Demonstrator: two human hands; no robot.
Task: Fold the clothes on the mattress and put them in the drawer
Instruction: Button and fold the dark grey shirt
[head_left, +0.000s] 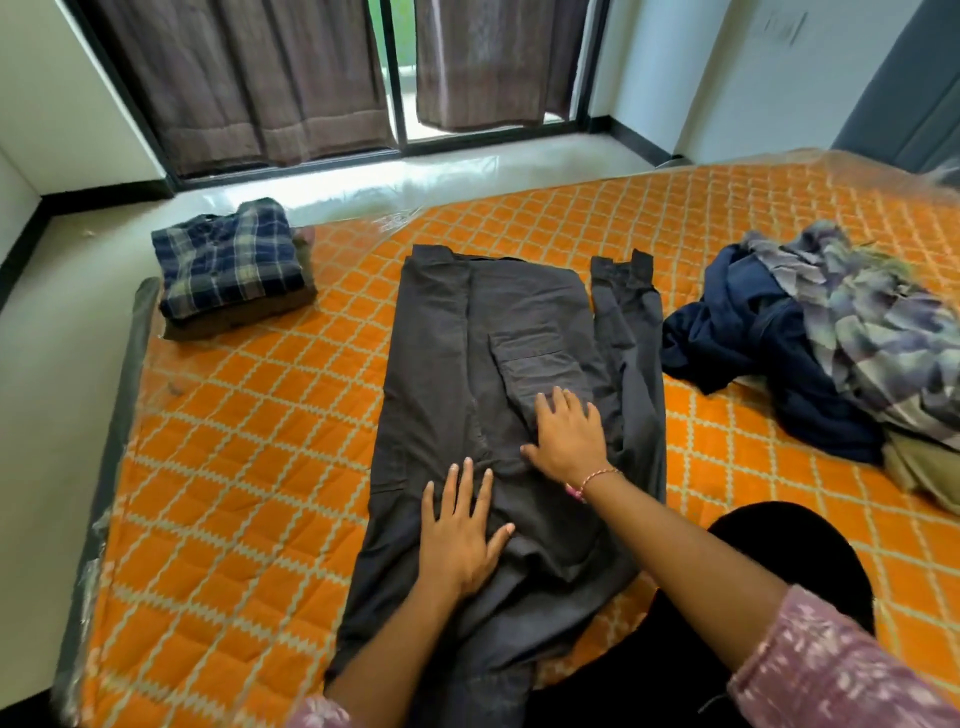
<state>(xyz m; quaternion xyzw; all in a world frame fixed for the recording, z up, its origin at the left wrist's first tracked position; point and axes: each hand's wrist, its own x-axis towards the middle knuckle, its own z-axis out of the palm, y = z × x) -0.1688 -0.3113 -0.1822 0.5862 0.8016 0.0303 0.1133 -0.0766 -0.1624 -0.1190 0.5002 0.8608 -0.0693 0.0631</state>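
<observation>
While both hands press flat, the dark grey cotton shirt lies spread along the middle of the orange diamond-quilted mattress. Left hand, fingers straight and splayed, rests on the shirt's near portion; right hand, also flat with fingers extended, rests just below the chest pocket. A folded navy plaid shirt tops a stack at the far left corner. An unfolded heap of navy and patterned garments sits near the right edge.
</observation>
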